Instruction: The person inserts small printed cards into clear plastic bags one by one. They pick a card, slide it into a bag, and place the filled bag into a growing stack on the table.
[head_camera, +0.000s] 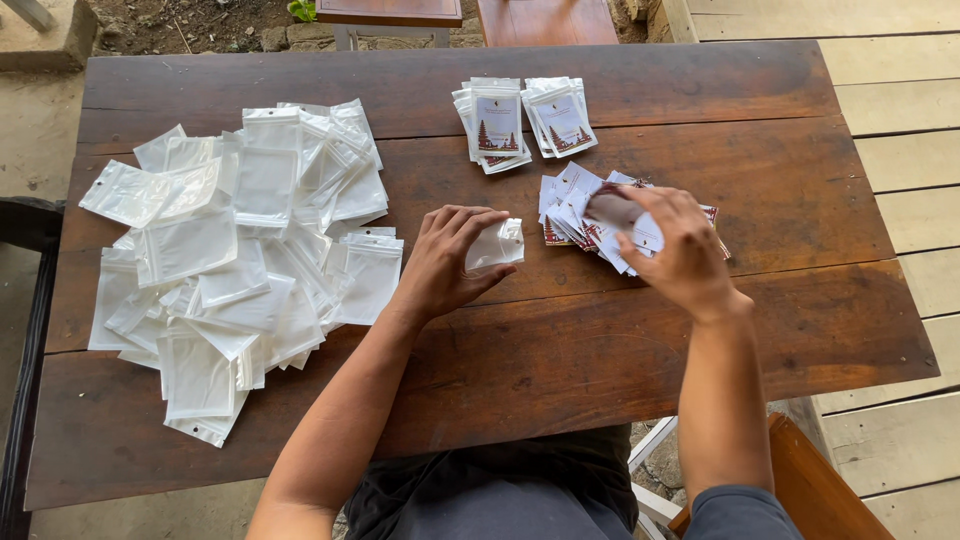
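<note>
- We are holding a small clear zip pouch (495, 246) in our left hand (448, 262), fingers curled around its left end, pinching it just above the dark wooden table (600, 340); whether anything is lying inside it we cannot tell.
- Our right hand (680, 250) is reaching into a fanned pile of printed cards (572, 212) right of centre, fingertips closing on one blurred card (612, 207) at the top of the fan.
- At the far middle of the table, two stacks of filled pouches (528, 120) are sitting side by side, each pouch showing a card inside.
- Across the left half, a wide loose heap of empty pouches (240, 260) is spreading from the far left toward the near left edge, many overlapping.
- The held pouch is hovering between that heap and the card pile, close to both.
- Bare wood is lying open along the near edge in front of us and across the whole right end of the table, beyond the cards.
- Pale deck boards (900, 150) are running past the right edge, and a wooden chair corner (810, 480) is showing near right beside our arm.
</note>
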